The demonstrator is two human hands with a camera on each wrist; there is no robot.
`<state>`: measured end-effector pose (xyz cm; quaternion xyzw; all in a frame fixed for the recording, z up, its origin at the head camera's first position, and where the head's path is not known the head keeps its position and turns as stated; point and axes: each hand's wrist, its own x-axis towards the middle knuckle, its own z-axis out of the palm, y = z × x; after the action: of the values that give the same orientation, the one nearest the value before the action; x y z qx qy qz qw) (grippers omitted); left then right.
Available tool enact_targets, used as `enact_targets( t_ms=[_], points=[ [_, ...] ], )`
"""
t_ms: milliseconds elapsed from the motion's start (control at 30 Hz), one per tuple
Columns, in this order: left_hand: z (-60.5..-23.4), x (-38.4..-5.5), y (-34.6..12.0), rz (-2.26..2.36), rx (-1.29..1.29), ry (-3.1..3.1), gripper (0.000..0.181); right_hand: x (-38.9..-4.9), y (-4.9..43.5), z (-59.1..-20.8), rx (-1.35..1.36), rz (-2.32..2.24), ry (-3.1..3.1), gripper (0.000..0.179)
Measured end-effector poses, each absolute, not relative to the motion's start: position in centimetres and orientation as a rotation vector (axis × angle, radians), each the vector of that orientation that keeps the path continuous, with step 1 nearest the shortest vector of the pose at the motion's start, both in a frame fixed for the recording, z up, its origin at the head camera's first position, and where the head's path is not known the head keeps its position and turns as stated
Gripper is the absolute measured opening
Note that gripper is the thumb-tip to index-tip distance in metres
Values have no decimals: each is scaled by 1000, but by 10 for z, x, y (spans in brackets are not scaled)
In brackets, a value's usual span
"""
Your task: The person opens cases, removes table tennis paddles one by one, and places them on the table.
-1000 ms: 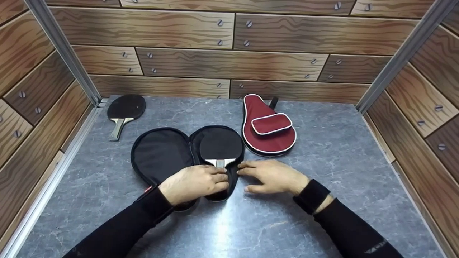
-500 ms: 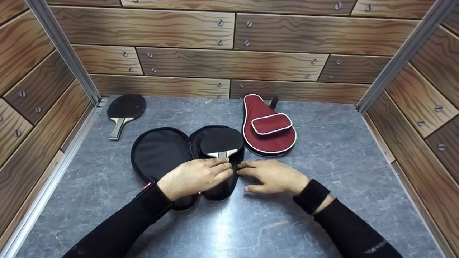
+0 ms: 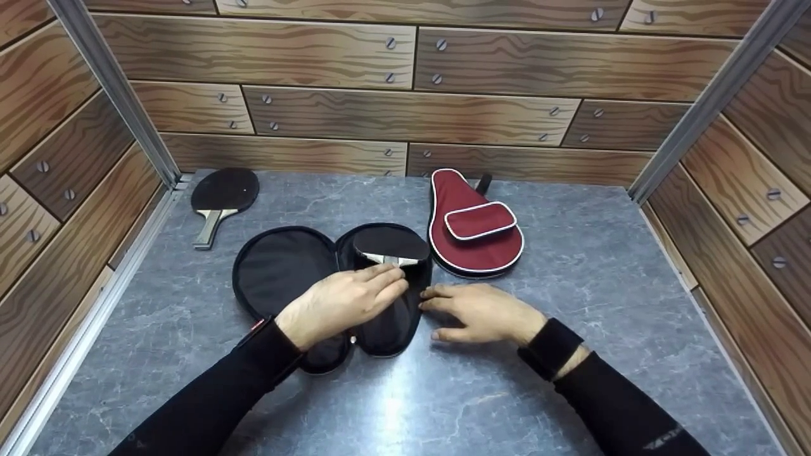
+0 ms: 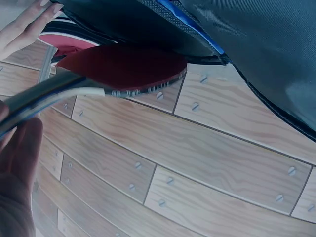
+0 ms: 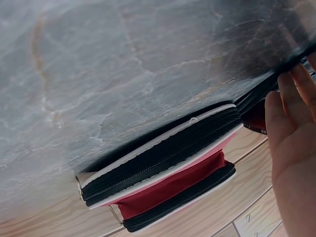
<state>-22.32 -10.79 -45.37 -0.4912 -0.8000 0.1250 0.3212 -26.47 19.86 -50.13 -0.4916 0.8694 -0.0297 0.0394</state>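
In the head view, an unzipped black bat case (image 3: 282, 269) lies spread in two halves. My left hand (image 3: 345, 303) holds the handle of a table tennis bat (image 3: 389, 240), black side up, over the right half. The handle end is raised and the blade tilts away. From the left wrist view the bat's underside (image 4: 123, 66) is red, with thumb and fingers gripping the handle. My right hand (image 3: 485, 311) rests its fingertips at the right rim of the case; in the right wrist view its fingers (image 5: 281, 116) look nearly straight.
A closed red bat case (image 3: 478, 250) with white piping and a pocket lies right of the black one. Another black bat (image 3: 225, 190) lies at the back left of the grey table (image 3: 570, 253). Wood-patterned walls (image 3: 494, 114) enclose the back and sides.
My left hand has moved up and away, raising the bat's handle out of the case so the blade tilts. The right hand has stayed in place.
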Motion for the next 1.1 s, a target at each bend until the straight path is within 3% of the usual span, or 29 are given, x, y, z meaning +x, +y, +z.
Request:
enact_targets(
  t_ms=[1100],
  points=[
    [-436,-237,-128,-175,-1036,-2215,33,-264,200,-502,-1485,-98,2662,61]
  ],
)
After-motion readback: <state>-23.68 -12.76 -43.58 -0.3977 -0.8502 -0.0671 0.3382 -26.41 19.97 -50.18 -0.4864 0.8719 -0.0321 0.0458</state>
